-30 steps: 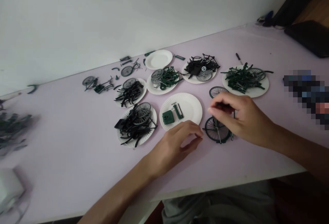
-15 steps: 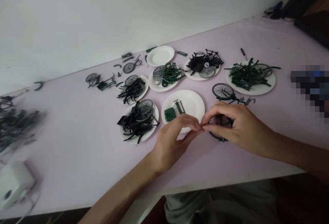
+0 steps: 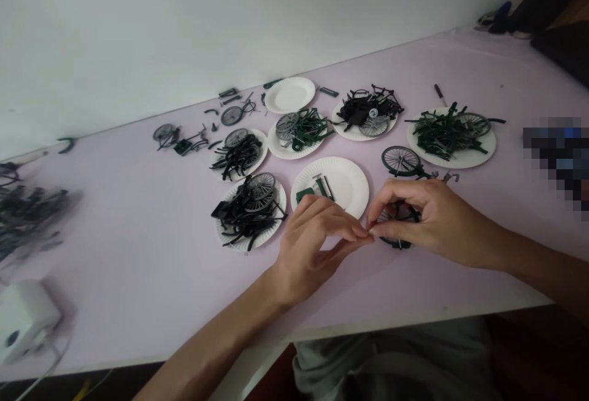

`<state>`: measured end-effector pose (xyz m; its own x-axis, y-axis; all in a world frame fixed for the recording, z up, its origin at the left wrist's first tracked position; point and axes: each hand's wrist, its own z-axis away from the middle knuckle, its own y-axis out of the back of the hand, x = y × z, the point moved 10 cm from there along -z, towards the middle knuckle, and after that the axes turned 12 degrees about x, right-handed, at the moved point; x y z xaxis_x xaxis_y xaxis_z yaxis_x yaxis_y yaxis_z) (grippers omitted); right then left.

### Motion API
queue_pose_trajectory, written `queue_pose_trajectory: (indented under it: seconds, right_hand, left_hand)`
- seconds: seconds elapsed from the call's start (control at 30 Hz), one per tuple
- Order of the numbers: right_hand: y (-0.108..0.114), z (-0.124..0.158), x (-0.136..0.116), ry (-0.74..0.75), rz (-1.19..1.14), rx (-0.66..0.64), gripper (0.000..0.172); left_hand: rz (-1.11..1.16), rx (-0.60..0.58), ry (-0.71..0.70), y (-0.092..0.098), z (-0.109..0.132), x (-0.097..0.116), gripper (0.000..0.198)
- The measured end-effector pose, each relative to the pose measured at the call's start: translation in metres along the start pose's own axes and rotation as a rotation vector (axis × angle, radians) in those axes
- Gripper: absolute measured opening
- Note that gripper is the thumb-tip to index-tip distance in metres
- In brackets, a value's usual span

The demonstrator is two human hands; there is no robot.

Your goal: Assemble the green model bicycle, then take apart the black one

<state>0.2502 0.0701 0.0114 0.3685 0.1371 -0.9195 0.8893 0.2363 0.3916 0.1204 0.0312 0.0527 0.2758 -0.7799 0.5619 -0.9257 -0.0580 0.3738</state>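
My left hand and my right hand meet fingertip to fingertip over the front of the table. Both are closed in a pinch; whatever lies between the fingertips is too small or too hidden to name. Behind my right hand is a model bicycle, its green-rimmed wheel showing beyond the fingers and its other wheel partly covered by them. Just past my left hand, a paper plate carries a small green part and a green pump-like piece.
Several paper plates hold heaps of bicycle parts, such as black pieces and green pieces. A screwdriver lies at the back right. A white plug-in box with a cable sits at the left front. Another small bicycle lies farther back.
My joined fingertips have shifted slightly to the right, and my left hand now covers more of the small green part. The pinch of both hands stays the same.
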Motion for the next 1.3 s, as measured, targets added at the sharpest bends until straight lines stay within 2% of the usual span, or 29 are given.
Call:
queue_pose_trajectory:
  seconds: [0.17,0.57,0.77,0.93,1.1,1.3]
  right_hand:
    - [-0.001,0.0,0.002,-0.015,0.003,-0.024,0.008]
    - [-0.002,0.0,-0.001,0.029,0.048,-0.018,0.004]
    - [0.0,0.001,-0.002,0.046,0.049,-0.002,0.002]
    - [-0.001,0.0,0.002,0.017,0.04,-0.043,0.004]
    - [-0.003,-0.001,0.001,0.034,0.044,-0.048,0.002]
    - [-0.006,0.0,0.002,0.03,0.063,-0.088,0.002]
  left_hand:
    - [-0.03,0.006,-0.024,0.001,-0.001,0.003,0.036]
    - [-0.041,0.011,0.038,0.0,0.003,-0.003,0.035]
    - [-0.089,-0.002,0.001,-0.001,0.003,0.001,0.036]
    - [-0.129,-0.04,-0.045,-0.005,0.005,0.006,0.035]
    - [-0.136,-0.056,-0.017,-0.007,0.007,0.002,0.045]
    - [-0.132,-0.053,-0.038,-0.008,0.009,0.002,0.046]
